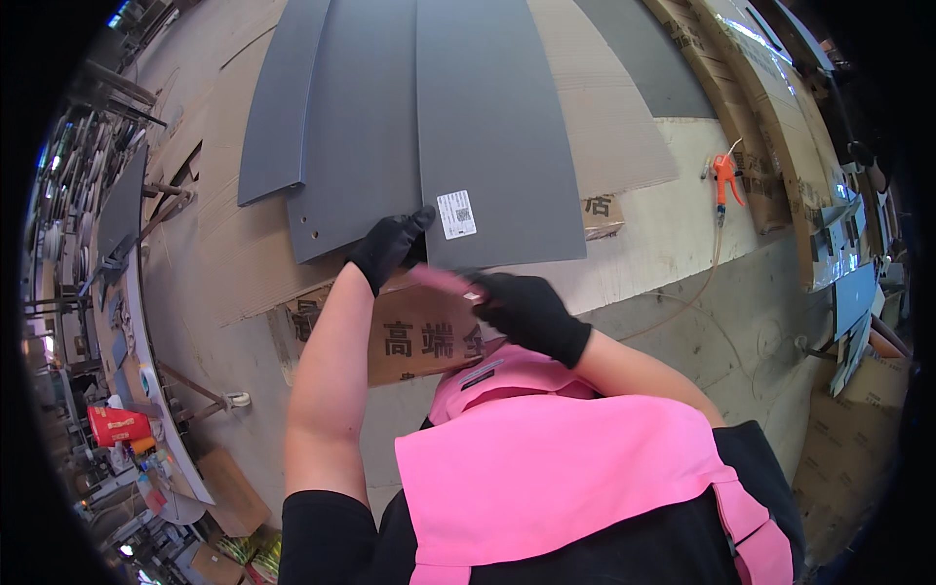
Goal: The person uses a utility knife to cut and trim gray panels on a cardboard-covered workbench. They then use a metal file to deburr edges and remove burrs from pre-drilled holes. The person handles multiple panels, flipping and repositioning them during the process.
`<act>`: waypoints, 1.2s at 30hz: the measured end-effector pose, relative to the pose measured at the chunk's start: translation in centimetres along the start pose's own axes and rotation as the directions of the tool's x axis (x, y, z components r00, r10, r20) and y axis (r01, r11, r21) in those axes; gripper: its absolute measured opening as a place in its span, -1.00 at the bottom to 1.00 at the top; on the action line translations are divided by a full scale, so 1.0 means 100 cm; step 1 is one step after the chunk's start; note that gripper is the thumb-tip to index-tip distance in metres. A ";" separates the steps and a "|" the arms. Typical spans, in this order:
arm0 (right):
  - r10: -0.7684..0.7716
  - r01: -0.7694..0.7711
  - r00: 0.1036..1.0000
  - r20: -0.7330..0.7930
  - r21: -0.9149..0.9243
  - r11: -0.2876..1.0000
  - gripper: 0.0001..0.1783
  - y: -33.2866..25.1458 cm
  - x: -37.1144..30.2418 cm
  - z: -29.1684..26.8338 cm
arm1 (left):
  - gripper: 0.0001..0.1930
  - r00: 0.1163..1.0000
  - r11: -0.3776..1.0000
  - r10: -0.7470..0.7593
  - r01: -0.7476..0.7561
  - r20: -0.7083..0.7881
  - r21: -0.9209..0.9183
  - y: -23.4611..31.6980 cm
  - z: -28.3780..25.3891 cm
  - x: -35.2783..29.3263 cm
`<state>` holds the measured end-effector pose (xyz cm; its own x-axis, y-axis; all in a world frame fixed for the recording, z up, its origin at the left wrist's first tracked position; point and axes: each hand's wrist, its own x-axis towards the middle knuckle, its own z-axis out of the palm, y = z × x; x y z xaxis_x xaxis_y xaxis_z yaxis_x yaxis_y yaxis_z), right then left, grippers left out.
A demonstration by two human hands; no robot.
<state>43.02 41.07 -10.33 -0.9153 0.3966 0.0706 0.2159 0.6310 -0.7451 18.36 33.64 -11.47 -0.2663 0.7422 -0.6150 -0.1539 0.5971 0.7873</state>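
My left hand [388, 251], in a black glove, is closed at the lower left corner of a grey panel [502, 127]. Its thumb side presses on the panel's edge, beside a white label [456, 214]. Gripped in my black-gloved right hand [534, 314] is a narrow pink thing [444, 280], smeared by motion, so its kind does not show. It reaches left toward my left hand, just below the panel's near edge. Partly under the labelled panel lies another grey panel [361, 117] with small holes near its corner. A narrower grey piece [278, 127] overlaps that one's left side.
Cardboard sheets [614, 127] and a taped carton [390, 336] lie beneath the panels. An orange air blow gun [724, 178] with a hose rests at the right. Long cartons [751, 107] stand further right. A cluttered bench [146, 380] runs along the left.
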 end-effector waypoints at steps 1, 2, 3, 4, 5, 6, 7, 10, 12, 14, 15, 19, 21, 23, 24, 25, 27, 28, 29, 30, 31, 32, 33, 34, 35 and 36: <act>0.066 -0.059 0.998 -0.024 0.208 0.976 -0.70 0.007 -0.010 -0.015 | -0.45 1.000 1.000 -0.005 0.005 0.003 -0.002 -0.003 0.000 0.000; 0.306 -0.251 0.950 -0.055 0.445 0.859 -0.74 0.019 -0.018 -0.034 | -0.44 0.998 1.000 0.030 -0.029 -0.058 0.011 -0.008 0.004 0.000; 0.431 -0.292 0.901 -0.038 0.683 0.669 -0.75 0.033 -0.026 -0.054 | -0.44 0.999 1.000 0.027 -0.027 -0.030 -0.009 -0.012 0.008 -0.003; 0.576 -0.319 0.814 -0.082 0.765 0.559 -0.78 0.046 -0.034 -0.074 | -0.44 1.000 0.999 0.026 -0.026 -0.012 -0.027 -0.017 0.013 -0.006; 0.595 -0.205 0.793 -0.131 0.862 0.463 -0.79 0.059 -0.040 -0.093 | -0.44 1.000 0.998 0.025 -0.025 0.004 -0.052 -0.019 0.018 -0.010; 0.644 -0.220 0.735 -0.213 0.823 0.524 -0.80 0.072 -0.038 -0.102 | -0.43 0.998 0.996 0.042 -0.038 0.045 -0.081 -0.025 0.027 -0.019; 0.646 -0.190 0.699 -0.307 0.791 0.581 -0.80 0.083 -0.033 -0.108 | -0.42 0.996 0.996 0.029 -0.021 0.081 -0.092 -0.028 0.037 -0.027; 0.473 -0.204 0.879 -0.054 0.855 0.477 -0.77 0.106 -0.011 -0.114 | -0.54 0.986 0.968 0.066 -0.026 0.152 -0.249 -0.029 0.065 -0.041; 0.520 -0.310 0.850 0.077 0.873 0.377 -0.82 0.111 0.004 -0.108 | -0.64 0.969 0.837 0.219 -0.128 0.112 -0.531 -0.023 0.084 -0.035; 0.564 -0.268 0.824 -0.053 0.841 0.470 -0.77 0.108 0.014 -0.100 | -0.70 0.970 0.829 0.227 -0.148 0.082 -0.540 -0.015 0.092 -0.021; 0.573 -0.320 0.816 -0.077 0.766 0.558 -0.75 0.105 0.016 -0.097 | -0.71 0.959 0.815 0.277 -0.200 0.063 -0.544 -0.010 0.092 -0.013; 0.692 -0.302 0.698 -0.185 0.800 0.519 -0.76 0.084 0.025 -0.095 | -0.59 0.943 0.863 0.322 -0.331 -0.090 -0.382 0.001 0.091 -0.012; 0.630 -0.105 0.743 -0.225 0.891 0.441 -0.85 0.075 0.035 -0.105 | -0.54 0.878 0.783 0.453 -0.475 -0.155 -0.403 0.011 0.095 -0.023; 0.536 -0.047 0.798 -0.276 0.858 0.511 -0.89 0.066 0.045 -0.129 | -0.52 0.834 0.735 0.533 -0.539 -0.142 -0.412 0.022 0.102 -0.037; 0.470 -0.011 0.831 -0.297 0.836 0.549 -0.89 0.062 0.052 -0.146 | -0.52 0.834 0.724 0.540 -0.527 -0.109 -0.445 0.027 0.105 -0.044; 0.462 0.000 0.826 -0.324 0.818 0.575 -0.88 0.059 0.060 -0.165 | -0.52 0.831 0.719 0.554 -0.514 -0.061 -0.468 0.032 0.105 -0.048; 0.249 0.047 0.927 -0.281 0.745 0.666 -0.87 0.054 0.071 -0.202 | -0.60 0.820 0.759 0.573 -0.534 -0.007 -0.373 0.037 0.089 -0.054; 0.225 0.023 0.931 -0.286 0.664 0.747 -0.88 0.051 0.078 -0.214 | -0.62 0.820 0.765 0.573 -0.529 0.013 -0.368 0.036 0.075 -0.054; 0.174 0.006 0.947 -0.272 0.554 0.832 -0.86 0.050 0.084 -0.224 | -0.65 0.785 0.739 0.618 -0.562 0.042 -0.372 0.032 0.060 -0.055; 0.105 0.027 0.970 -0.220 0.525 0.851 -0.85 0.050 0.094 -0.230 | -0.68 0.697 0.617 0.701 -0.699 -0.152 -0.361 0.027 0.042 -0.055; 0.040 0.050 0.984 -0.171 0.491 0.869 -0.84 0.050 0.103 -0.232 | -0.71 0.476 0.406 0.824 -0.874 -0.307 -0.266 0.021 0.023 -0.054; 0.039 0.020 0.994 -0.105 0.508 0.861 -0.84 0.051 0.112 -0.230 | -0.74 0.508 0.557 0.769 -0.830 -0.389 0.017 0.011 0.002 -0.059; 0.026 0.001 0.999 -0.042 0.537 0.843 -0.84 0.053 0.123 -0.225 | -0.75 0.540 0.674 0.650 -0.735 -0.534 0.076 -0.003 0.004 -0.067; 0.049 -0.028 0.998 -0.032 0.482 0.876 -0.83 0.054 0.135 -0.218 | -0.74 0.594 0.745 0.608 -0.656 -0.526 0.120 -0.017 0.006 -0.075; 0.064 -0.073 0.997 0.035 0.436 0.897 -0.82 0.056 0.149 -0.209 | -0.74 0.739 0.831 0.387 -0.539 -0.552 -0.138 -0.033 0.021 -0.088; 0.071 -0.111 0.992 0.106 0.433 0.895 -0.81 0.058 0.157 -0.198 | -0.73 0.796 0.788 0.307 -0.520 -0.522 -0.330 -0.049 0.037 -0.103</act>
<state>36.67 64.14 -0.40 -0.9285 0.3675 -0.0535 0.1471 0.2318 -0.9616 25.39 24.20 -9.20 -0.7558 0.6150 -0.2248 -0.2972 -0.0163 0.9547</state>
